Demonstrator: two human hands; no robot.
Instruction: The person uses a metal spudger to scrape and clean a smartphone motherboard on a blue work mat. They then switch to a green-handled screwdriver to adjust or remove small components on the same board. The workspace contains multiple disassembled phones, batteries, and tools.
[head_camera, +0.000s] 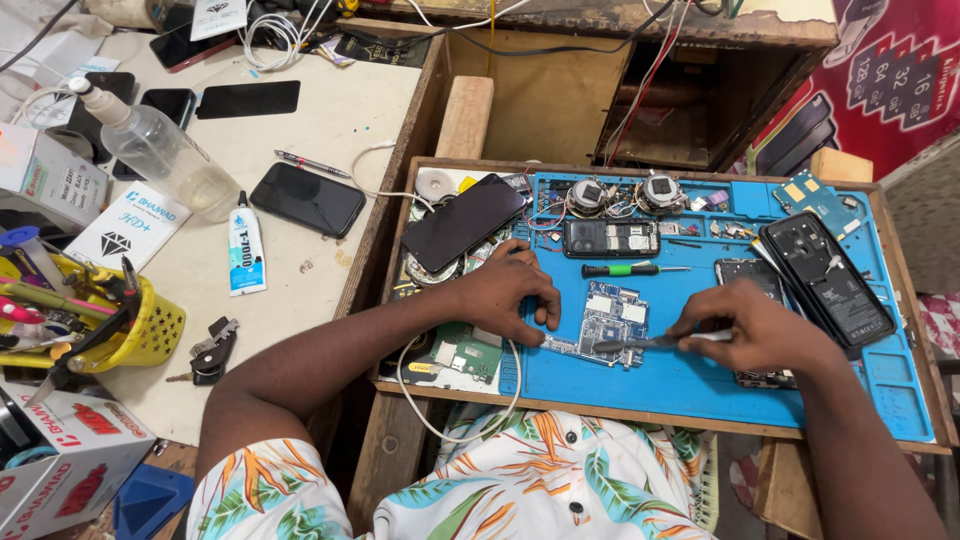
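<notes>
Probing the circuit board (612, 322) on the blue mat (690, 375): left hand (505, 290) pinning its edge with curled fingers, right hand (755, 328) gripping tweezers (640, 342). Next calls for steady, precise tip placement.

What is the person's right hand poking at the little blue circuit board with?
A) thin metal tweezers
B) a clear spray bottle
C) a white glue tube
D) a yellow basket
A: the right hand holds thin metal tweezers, tip on the small blue circuit board, which the left hand steadies.
</notes>
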